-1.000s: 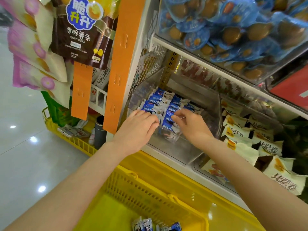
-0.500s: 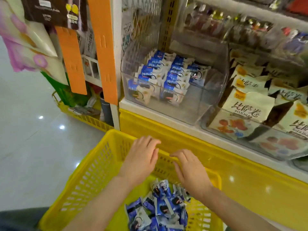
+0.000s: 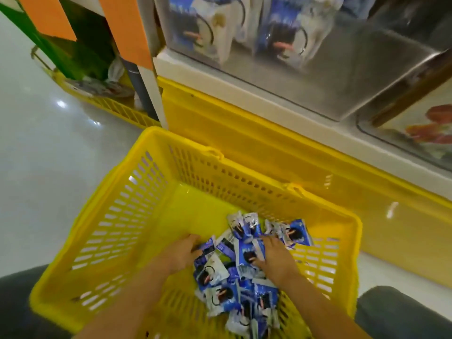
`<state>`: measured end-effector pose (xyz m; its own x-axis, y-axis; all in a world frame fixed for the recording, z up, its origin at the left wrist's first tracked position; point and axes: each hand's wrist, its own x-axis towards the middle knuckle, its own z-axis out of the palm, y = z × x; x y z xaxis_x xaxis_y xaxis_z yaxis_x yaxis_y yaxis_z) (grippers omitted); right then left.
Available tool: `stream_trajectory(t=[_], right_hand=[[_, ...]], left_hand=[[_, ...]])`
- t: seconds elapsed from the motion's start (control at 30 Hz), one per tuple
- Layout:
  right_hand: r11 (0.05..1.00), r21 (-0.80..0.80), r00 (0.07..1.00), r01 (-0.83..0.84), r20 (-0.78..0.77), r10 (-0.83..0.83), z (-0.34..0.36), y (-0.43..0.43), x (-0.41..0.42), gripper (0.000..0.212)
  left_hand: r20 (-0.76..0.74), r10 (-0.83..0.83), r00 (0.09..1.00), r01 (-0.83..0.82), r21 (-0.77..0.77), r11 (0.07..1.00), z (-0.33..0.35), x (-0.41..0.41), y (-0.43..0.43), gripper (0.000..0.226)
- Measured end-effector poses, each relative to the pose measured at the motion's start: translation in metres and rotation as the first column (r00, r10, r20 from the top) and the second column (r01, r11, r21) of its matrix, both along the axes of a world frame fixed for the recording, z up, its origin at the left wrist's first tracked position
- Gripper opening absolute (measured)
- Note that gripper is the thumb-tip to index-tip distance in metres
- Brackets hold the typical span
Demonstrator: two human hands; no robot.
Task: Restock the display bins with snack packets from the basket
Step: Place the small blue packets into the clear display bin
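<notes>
In a yellow slotted plastic basket (image 3: 102, 216), the left hand (image 3: 181, 253) curls, grip unclear, against heaped blue-and-white foil snack packets (image 3: 215, 270): probably light, crinkly, slippery, best pinched by their seams. The right hand (image 3: 276, 260) rests spread on them, grip open.

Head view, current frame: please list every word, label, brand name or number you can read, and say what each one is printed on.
No text is legible anywhere in this frame.
Snack packets in the yellow basket: blue and white print, too blurred to read.
Stocked packets in the clear display bin: motion-blurred, unreadable.
Orange strips: no print visible.
Neighbouring pack at right: a red picture only, no readable words.
</notes>
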<state>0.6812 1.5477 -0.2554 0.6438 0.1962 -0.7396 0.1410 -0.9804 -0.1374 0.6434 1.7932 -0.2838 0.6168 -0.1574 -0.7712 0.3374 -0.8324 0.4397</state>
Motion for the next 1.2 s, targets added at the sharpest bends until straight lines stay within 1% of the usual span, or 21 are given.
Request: stream_trajectory(t=[0.1, 0.2, 0.3, 0.37, 0.4, 0.5, 0.57, 0.63, 0.67, 0.7, 0.77, 0.8, 0.83, 0.87, 0.9, 0.97, 1.0, 1.03, 1.1, 1.13, 1.2], right_hand=[[1.000, -0.017, 1.000, 0.023, -0.018, -0.024, -0.004, 0.001, 0.007, 0.075], [0.988, 0.056, 0.989, 0.147, -0.020, -0.146, -0.001, 0.001, 0.009, 0.073], [0.965, 0.151, 0.976, 0.217, -0.019, -0.216, 0.004, 0.004, 0.007, 0.058], [0.943, 0.209, 0.965, 0.259, -0.012, -0.263, 0.008, 0.008, 0.008, 0.048], [0.929, 0.240, 0.958, 0.281, -0.007, -0.288, 0.009, 0.010, 0.008, 0.043], [0.864, 0.339, 0.921, 0.372, -0.017, -0.390, 0.015, 0.015, 0.012, 0.036], [0.788, 0.418, 0.879, 0.452, -0.056, -0.474, 0.022, 0.019, 0.015, 0.038], [0.732, 0.449, 0.845, 0.512, -0.110, -0.524, 0.030, 0.023, 0.019, 0.042], [0.710, 0.466, 0.835, 0.528, -0.128, -0.536, 0.033, 0.025, 0.021, 0.043], [0.682, 0.490, 0.821, 0.543, -0.139, -0.554, 0.036, 0.027, 0.022, 0.043], [0.605, 0.571, 0.785, 0.555, -0.119, -0.608, 0.046, 0.034, 0.019, 0.041], [0.575, 0.624, 0.776, 0.530, -0.083, -0.625, 0.053, 0.037, 0.016, 0.036], [0.573, 0.661, 0.785, 0.484, -0.039, -0.618, 0.060, 0.042, 0.012, 0.030], [0.599, 0.677, 0.814, 0.427, 0.001, -0.581, 0.067, 0.046, 0.007, 0.029], [0.634, 0.679, 0.850, 0.370, 0.028, -0.526, 0.072, 0.049, 0.002, 0.034], [0.724, 0.652, 0.922, 0.223, 0.101, -0.375, 0.076, 0.052, -0.010, 0.041], [0.758, 0.639, 0.945, 0.131, 0.150, -0.290, 0.079, 0.053, -0.016, 0.043], [0.757, 0.651, 0.958, 0.053, 0.182, -0.223, 0.082, 0.053, -0.023, 0.044], [0.678, 0.735, 0.966, -0.004, 0.178, -0.187, 0.086, 0.051, -0.032, 0.042], [0.629, 0.777, 0.963, 0.023, 0.152, -0.222, 0.089, 0.049, -0.036, 0.039], [0.545, 0.825, 0.917, 0.150, 0.090, -0.389, 0.088, 0.040, -0.039, 0.033]], left_hand=[[-0.001, 0.048, 0.999, -0.048, -0.014, 0.999, -0.010, 0.002, 0.000, 0.046], [-0.024, 0.044, 0.999, -0.045, -0.028, 0.999, -0.017, 0.002, -0.007, 0.051], [-0.037, -0.003, 0.999, 0.002, -0.023, 1.000, -0.018, 0.000, -0.013, 0.042], [-0.039, 0.018, 0.999, -0.020, -0.056, 0.998, -0.018, -0.002, -0.016, 0.031], [-0.041, 0.034, 0.999, -0.037, -0.071, 0.997, -0.017, -0.002, -0.017, 0.030], [-0.032, 0.141, 0.989, -0.144, -0.107, 0.984, -0.007, 0.001, -0.019, 0.027], [-0.009, 0.262, 0.965, -0.261, -0.125, 0.957, 0.004, 0.006, -0.019, 0.027], [0.011, 0.363, 0.932, -0.358, -0.149, 0.922, 0.017, 0.012, -0.021, 0.017], [0.005, 0.409, 0.913, -0.403, -0.162, 0.901, 0.025, 0.014, -0.024, 0.013], [-0.022, 0.456, 0.890, -0.452, -0.176, 0.874, 0.033, 0.016, -0.029, 0.015], [-0.125, 0.554, 0.823, -0.567, -0.207, 0.797, 0.049, 0.018, -0.040, 0.031], [-0.183, 0.602, 0.777, -0.629, -0.221, 0.745, 0.056, 0.017, -0.047, 0.039], [-0.238, 0.647, 0.724, -0.689, -0.242, 0.683, 0.064, 0.015, -0.053, 0.044], [-0.296, 0.686, 0.665, -0.747, -0.279, 0.603, 0.071, 0.013, -0.059, 0.043], [-0.376, 0.710, 0.596, -0.802, -0.325, 0.501, 0.076, 0.012, -0.063, 0.040], [-0.559, 0.692, 0.456, -0.877, -0.416, 0.241, 0.085, 0.010, -0.066, 0.042], [-0.629, 0.662, 0.408, -0.891, -0.432, 0.138, 0.089, 0.009, -0.064, 0.045], [-0.650, 0.646, 0.400, -0.888, -0.449, 0.099, 0.091, 0.008, -0.062, 0.046], [-0.601, 0.643, 0.474, -0.845, -0.517, 0.140, 0.095, 0.006, -0.056, 0.041], [-0.557, 0.660, 0.504, -0.824, -0.539, 0.175, 0.096, 0.004, -0.053, 0.038], [-0.473, 0.711, 0.521, -0.813, -0.530, 0.243, 0.095, 0.000, -0.046, 0.044]])
